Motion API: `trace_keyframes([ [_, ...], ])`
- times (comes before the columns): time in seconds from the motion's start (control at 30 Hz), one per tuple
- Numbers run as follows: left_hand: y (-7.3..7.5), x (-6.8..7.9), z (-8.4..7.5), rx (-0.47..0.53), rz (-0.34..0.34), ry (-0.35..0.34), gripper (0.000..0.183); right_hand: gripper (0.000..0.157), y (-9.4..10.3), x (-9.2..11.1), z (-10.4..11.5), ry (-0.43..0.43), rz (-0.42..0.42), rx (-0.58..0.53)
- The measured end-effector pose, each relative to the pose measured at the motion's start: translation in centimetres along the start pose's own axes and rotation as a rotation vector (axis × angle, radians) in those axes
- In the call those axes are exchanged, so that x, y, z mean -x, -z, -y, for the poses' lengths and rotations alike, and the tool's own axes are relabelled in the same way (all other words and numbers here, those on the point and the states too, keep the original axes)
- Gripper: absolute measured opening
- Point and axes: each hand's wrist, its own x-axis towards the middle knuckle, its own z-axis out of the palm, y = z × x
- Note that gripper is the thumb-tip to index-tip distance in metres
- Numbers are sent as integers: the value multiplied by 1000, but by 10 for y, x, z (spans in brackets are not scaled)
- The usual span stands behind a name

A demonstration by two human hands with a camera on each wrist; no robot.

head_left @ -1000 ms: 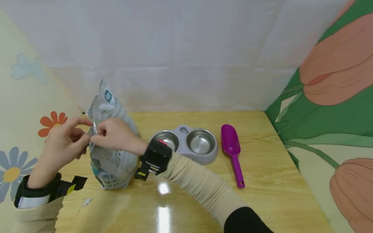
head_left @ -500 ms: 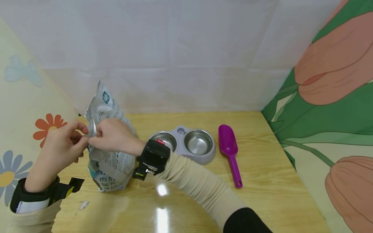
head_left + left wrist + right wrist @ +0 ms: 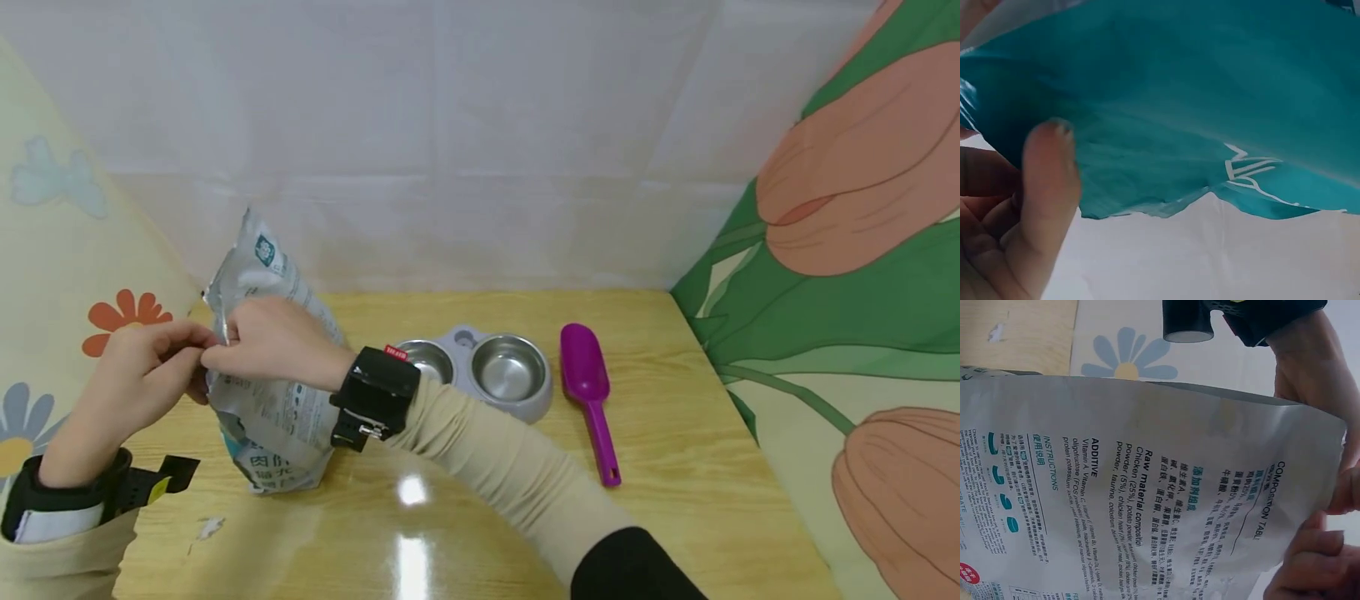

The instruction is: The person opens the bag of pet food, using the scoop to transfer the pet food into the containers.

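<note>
A silver-grey food bag (image 3: pixel 288 417) with printed text stands on the table at the left, its top tilted leftward. My left hand (image 3: pixel 142 383) pinches its left edge near the top. Close against it, my right hand (image 3: pixel 273 342) pinches the same edge with thumb and curled fingers. In the left wrist view the bag's teal side (image 3: pixel 1179 112) fills the top, and my left thumb (image 3: pixel 1050 187) presses near its edge. The right wrist view shows the printed back (image 3: pixel 1147 487) of the bag. Whether the edge is torn, the hands hide.
A grey double feeder (image 3: pixel 536 408) with two steel bowls sits mid-table, its left bowl partly behind my right wristband (image 3: pixel 378 392). To its right lies a purple scoop (image 3: pixel 588 375). White sheeting (image 3: pixel 487 167) hangs behind, and a flower-printed panel (image 3: pixel 135 233) borders the left.
Both hands have shifted a little to the left, still together at the bag's edge. The bag's upper part has leaned further left with them. Scoop and feeder stay put.
</note>
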Motion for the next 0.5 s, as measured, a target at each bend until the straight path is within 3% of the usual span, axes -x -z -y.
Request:
trace_keyframes([
  [0.1, 2, 0, 1, 10, 23, 60, 23, 41, 0, -6, -1, 2, 35, 21],
  [0.37, 5, -6, 3, 42, 110, 74, 11, 41, 10, -16, -5, 1, 146, 49],
  [0.5, 6, -11, 1, -56, 134, 51, 8, 38, 12, -16, -5, -20, 162, 44],
])
